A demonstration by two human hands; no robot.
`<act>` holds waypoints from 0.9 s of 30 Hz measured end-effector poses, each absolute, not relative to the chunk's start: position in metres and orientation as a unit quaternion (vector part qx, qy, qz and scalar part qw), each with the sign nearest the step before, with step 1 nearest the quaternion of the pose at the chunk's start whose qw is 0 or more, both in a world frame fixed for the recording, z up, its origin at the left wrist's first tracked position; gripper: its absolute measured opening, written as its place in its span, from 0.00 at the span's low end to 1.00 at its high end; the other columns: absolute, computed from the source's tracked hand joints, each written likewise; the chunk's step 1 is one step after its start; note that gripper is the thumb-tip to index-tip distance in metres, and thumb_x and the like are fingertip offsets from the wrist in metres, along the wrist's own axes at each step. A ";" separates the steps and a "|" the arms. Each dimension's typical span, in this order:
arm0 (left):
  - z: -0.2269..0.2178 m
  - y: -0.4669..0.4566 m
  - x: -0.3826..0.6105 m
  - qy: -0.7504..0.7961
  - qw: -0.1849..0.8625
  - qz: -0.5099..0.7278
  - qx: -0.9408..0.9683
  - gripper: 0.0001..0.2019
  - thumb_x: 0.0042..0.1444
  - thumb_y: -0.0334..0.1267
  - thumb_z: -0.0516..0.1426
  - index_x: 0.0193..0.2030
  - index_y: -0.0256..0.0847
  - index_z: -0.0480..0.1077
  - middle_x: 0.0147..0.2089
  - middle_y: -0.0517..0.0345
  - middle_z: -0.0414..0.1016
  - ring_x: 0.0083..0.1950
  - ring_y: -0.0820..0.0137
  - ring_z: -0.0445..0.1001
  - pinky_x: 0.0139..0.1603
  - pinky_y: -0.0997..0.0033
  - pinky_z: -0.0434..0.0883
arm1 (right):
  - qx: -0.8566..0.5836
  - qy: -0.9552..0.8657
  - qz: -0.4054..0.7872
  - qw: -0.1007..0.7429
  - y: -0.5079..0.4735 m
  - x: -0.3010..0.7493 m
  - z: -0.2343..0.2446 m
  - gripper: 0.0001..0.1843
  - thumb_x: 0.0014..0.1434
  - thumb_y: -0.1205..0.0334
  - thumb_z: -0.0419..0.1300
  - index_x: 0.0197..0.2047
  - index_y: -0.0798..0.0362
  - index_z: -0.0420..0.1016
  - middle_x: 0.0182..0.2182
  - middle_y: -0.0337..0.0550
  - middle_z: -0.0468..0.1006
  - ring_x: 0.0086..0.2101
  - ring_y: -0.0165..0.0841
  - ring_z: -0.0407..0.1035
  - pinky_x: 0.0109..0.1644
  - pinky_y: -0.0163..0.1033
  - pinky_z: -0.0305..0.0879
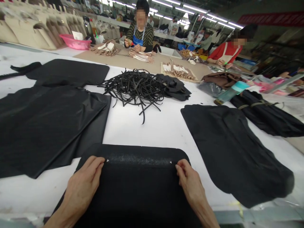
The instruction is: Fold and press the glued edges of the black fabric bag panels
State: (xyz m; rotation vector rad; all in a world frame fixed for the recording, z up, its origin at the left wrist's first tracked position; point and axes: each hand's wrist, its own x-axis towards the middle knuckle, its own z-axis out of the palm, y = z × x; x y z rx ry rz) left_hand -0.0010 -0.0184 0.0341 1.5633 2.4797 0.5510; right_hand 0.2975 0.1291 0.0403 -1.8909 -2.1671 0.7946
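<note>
A black fabric piece (137, 186) lies on the white table (154, 129) right in front of me. Its far edge is folded over, with a greyish glued strip (139, 160) showing along the fold. My left hand (83, 183) presses on the left end of that fold, fingers together and flat. At the right end my right hand (188, 180) pinches the folded edge with its fingertips. A stack of black fabric pieces (47, 123) lies to the left and another stack (235, 152) to the right.
A tangle of black straps (135, 87) sits mid-table beside folded black cloth (175, 87). Rolled black fabric (268, 115) lies far right. A pink basin (74, 41) stands at the back left. Two people (140, 31) work across the table with brown pieces (178, 71).
</note>
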 end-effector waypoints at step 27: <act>0.012 0.024 0.099 0.614 -0.082 -0.048 0.784 0.27 0.51 0.21 0.45 0.59 0.39 0.61 0.52 0.46 0.69 0.48 0.57 0.68 0.47 0.56 0.70 | -0.553 -0.801 0.218 0.073 0.135 0.301 0.048 0.06 0.53 0.70 0.51 0.27 0.50 0.61 0.28 0.36 0.65 0.28 0.30 0.63 0.32 0.35 0.56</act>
